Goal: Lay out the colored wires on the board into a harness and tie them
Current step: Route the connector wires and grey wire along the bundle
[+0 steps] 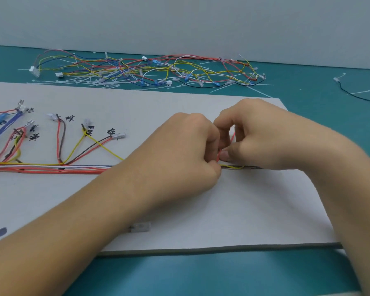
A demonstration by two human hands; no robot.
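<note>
Tension first: pinching red wire [233,136] with right hand [256,135], grip closed; holding wire trunk [73,168] in curled left hand [186,150]; keeping both taut, flat on board [254,210].

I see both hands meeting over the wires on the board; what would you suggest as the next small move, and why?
Probably lay the red wire down along the bundle. The right hand pinches it standing up off the board, while the left hand appears to grip the bundle, whose other wires already lie flat.
</note>
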